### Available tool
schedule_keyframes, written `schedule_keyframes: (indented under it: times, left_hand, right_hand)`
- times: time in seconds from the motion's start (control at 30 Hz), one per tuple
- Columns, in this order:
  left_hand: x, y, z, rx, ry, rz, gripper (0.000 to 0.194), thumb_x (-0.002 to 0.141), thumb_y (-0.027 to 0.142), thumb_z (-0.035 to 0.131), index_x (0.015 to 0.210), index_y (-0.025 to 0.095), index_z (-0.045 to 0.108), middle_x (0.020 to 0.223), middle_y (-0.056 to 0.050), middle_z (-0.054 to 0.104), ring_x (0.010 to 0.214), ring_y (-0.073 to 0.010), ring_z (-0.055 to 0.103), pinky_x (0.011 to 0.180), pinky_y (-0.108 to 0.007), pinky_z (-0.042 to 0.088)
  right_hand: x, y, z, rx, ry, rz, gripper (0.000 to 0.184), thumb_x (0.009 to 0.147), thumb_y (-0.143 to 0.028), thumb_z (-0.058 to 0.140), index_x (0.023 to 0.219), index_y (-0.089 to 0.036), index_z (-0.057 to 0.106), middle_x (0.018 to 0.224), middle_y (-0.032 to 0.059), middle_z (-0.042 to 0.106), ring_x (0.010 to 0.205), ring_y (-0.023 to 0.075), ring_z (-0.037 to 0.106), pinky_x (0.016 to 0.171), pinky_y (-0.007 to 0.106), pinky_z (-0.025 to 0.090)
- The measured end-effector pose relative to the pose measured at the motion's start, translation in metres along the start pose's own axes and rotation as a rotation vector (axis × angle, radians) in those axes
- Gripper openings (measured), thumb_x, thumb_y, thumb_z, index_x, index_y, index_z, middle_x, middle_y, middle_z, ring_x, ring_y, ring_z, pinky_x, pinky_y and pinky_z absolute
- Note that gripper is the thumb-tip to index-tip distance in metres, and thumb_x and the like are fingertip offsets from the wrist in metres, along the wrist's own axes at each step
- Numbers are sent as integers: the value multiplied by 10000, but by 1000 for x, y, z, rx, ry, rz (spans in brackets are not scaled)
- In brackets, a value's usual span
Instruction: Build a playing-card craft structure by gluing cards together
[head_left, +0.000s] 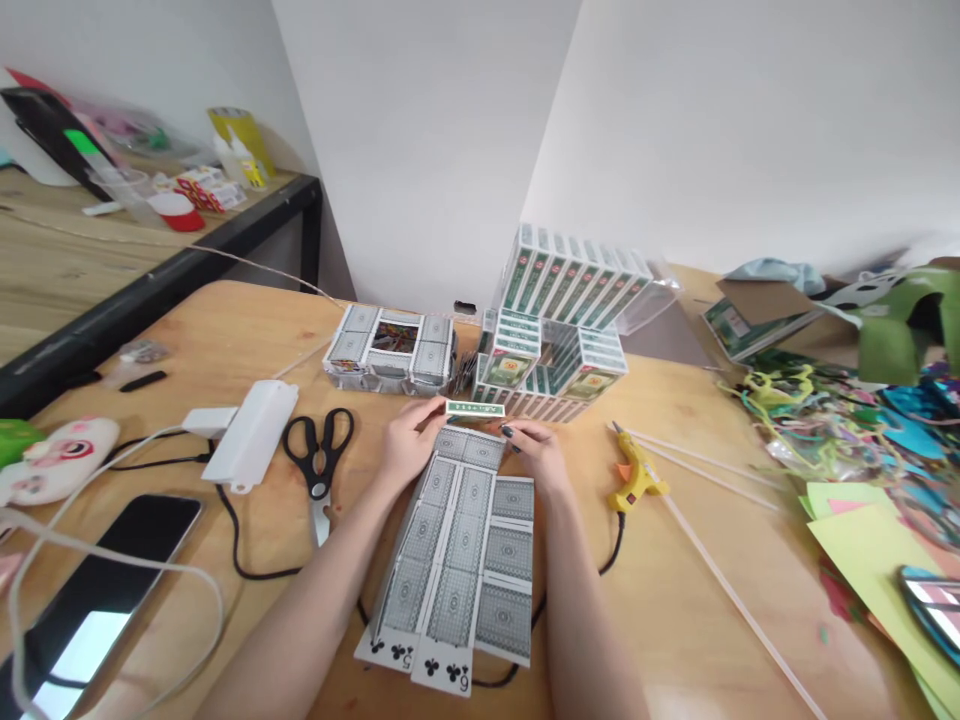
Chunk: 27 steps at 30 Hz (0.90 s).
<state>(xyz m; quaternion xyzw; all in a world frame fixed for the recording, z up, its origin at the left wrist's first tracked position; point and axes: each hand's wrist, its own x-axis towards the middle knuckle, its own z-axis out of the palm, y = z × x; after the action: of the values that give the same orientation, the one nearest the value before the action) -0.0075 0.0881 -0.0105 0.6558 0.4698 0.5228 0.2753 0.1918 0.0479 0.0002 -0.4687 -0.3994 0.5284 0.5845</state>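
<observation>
A small green-and-white playing-card box stands at the far end of a panel of joined playing cards. My left hand is closed, its fingers pinching the box's left end. My right hand, with dark nails, is closed at the box's right end and the panel's far corner; the exact contact is partly hidden. Grey patterned card backs face up on the panel, and a five and a six of clubs show at its near edge. Beyond the hands stand a structure built of card boxes and a block covered in cards.
Black-handled scissors, a white power strip and a phone lie left. A yellow glue gun and glue sticks lie right, beside coloured paper and craft scraps. Cables cross the table.
</observation>
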Motion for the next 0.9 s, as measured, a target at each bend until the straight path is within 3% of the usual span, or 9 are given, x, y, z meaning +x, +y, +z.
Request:
schedule_keyframes:
  times: [0.2, 0.3, 0.43, 0.6, 0.73, 0.8, 0.9]
  left_hand:
    - [0, -1, -1, -7, -11, -14, 234, 771, 263, 590, 971, 185, 683, 954, -59, 698, 862, -174, 658, 825, -311, 529]
    - [1, 0, -1, -62, -10, -87, 262, 756, 282, 600, 980, 172, 682, 968, -67, 700, 870, -185, 662, 832, -318, 529]
    - [3, 4, -2, -201, -6, -228, 309, 738, 308, 612, 999, 153, 674, 964, -71, 707, 863, -196, 671, 785, -305, 546]
    - [7, 7, -4, -306, 47, -316, 395, 692, 406, 657, 996, 155, 674, 974, -77, 707, 902, -222, 663, 785, -330, 544]
    - [8, 8, -6, -359, 90, -366, 455, 651, 440, 687, 998, 147, 670, 1007, -89, 697, 932, -244, 652, 807, -370, 534]
    - [8, 9, -7, -364, 71, -363, 430, 644, 432, 695, 965, 147, 681, 988, -86, 703, 933, -242, 652, 827, -370, 526]
    - [8, 12, -6, -373, 24, -339, 390, 658, 427, 685, 932, 150, 689, 971, -80, 708, 920, -229, 655, 840, -358, 520]
  right_hand:
    - [0, -7, -9, 399, 182, -60, 118, 597, -282, 750, 687, -250, 680, 948, -1, 667, 651, 105, 567, 637, 269, 471]
    - [1, -10, -12, 461, 253, -67, 128, 622, -269, 735, 725, -259, 661, 958, 7, 680, 801, 138, 619, 735, 293, 488]
    - [5, -5, -13, 356, 315, -94, 152, 643, -305, 714, 749, -238, 628, 873, 24, 679, 882, 188, 635, 808, 361, 482]
    - [5, 4, -8, 22, 376, -151, 224, 692, -405, 659, 674, -190, 596, 590, -9, 578, 567, 128, 552, 597, 284, 456]
    - [0, -1, 1, -228, 260, -163, 208, 738, -391, 624, 784, -191, 658, 630, -10, 579, 565, 111, 508, 562, 253, 423]
    - [-2, -6, 5, -257, 169, -177, 220, 738, -369, 628, 879, -210, 683, 800, 20, 638, 684, 132, 562, 635, 269, 451]
    - [-3, -9, 8, -233, 57, -177, 204, 722, -345, 648, 875, -223, 705, 939, 37, 664, 856, 172, 592, 763, 301, 463]
